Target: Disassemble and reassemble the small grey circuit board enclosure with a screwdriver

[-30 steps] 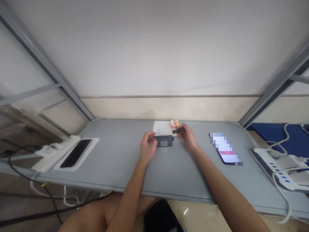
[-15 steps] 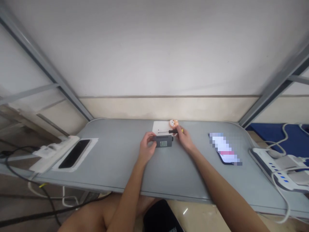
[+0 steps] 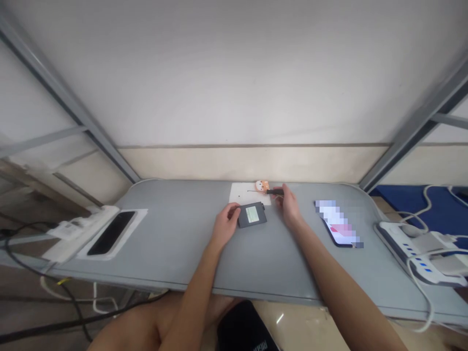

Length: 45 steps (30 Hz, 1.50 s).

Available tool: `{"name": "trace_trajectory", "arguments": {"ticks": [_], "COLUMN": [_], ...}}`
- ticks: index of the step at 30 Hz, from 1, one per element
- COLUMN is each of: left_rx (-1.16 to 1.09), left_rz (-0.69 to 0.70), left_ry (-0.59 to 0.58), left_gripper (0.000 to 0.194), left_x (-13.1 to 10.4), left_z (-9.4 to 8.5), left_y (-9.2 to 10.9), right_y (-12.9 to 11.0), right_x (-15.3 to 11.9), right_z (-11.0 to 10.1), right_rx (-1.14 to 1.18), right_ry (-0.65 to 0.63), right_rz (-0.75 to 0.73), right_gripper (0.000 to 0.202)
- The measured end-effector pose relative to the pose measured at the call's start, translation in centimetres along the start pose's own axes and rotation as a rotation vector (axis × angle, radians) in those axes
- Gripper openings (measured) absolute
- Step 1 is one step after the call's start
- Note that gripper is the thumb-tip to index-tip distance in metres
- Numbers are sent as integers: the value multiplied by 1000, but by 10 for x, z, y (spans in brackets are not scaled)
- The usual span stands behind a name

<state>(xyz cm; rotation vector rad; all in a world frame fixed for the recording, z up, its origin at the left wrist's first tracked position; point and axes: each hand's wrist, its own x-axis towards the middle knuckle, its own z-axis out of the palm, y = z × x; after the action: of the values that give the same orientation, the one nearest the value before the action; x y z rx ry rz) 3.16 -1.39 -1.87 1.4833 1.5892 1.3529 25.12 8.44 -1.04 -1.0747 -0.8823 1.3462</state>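
A flat dark grey box with a pale label on its upper face is near the middle of the grey table. My left hand grips its left end, fingers closed around the edge. My right hand is closed on the black handle of a screwdriver, whose thin shaft points left above a white sheet. One small dark speck, perhaps a screw, lies on that sheet. Behind the screwdriver sits a small orange and white animal-faced object.
At left lie a dark phone on white paper and a white power strip. On the right are a lit phone and another power strip with plugs and cables. A wall closes the table's back.
The box has tipped from standing on its side to lying flatter, its label turned upward. My right hand has moved right, away from the box, with the screwdriver.
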Motion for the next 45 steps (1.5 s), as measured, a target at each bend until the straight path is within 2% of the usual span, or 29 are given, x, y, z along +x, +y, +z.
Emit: {"name": "trace_trajectory", "arguments": {"ticks": [6, 10, 12, 14, 15, 18, 23, 28, 30, 33, 37, 40, 45], "left_rx": [160, 205, 181, 185, 197, 195, 199, 215, 228, 249, 265, 250, 170], "left_rz": [6, 18, 45, 114, 146, 201, 182, 136, 137, 123, 106, 119, 103], "left_ry": [-28, -67, -139, -243, -291, -345, -302, -226, -196, -130, -68, -30, -46], "left_gripper": [23, 24, 41, 81, 87, 73, 63, 30, 26, 28, 46, 52, 50], "left_x": [-1, -4, -8, -11, -12, -12, -13, -16, -15, -11, -9, -9, -8], "left_z": [3, -2, -9, -17, -20, -24, -20, -16, -15, -13, -12, -12, -11], "left_y": [-3, 4, 11, 17, 19, 22, 25, 28, 27, 22, 16, 14, 12], "right_y": [-8, -10, -10, -10, -10, -11, -15, -18, -20, -23, -26, -28, -31], "right_x": [-4, -2, -1, 2, 3, 5, 4, 2, 0, -4, -9, -11, -14], "right_z": [1, 0, -1, -3, -3, -5, -7, -11, -12, -12, -10, -9, -7], "right_rx": [-36, -44, -35, -33, -38, -57, -40, 18, 42, 68, 92, 89, 65], "right_ry": [21, 38, 50, 54, 55, 61, 68, 100, 102, 104, 106, 101, 84], "right_rz": [-39, -48, -62, -83, -89, -103, -127, -138, -146, -157, -167, -165, -180], "right_gripper": [52, 52, 53, 54, 54, 56, 56, 53, 50, 45, 39, 39, 41]}}
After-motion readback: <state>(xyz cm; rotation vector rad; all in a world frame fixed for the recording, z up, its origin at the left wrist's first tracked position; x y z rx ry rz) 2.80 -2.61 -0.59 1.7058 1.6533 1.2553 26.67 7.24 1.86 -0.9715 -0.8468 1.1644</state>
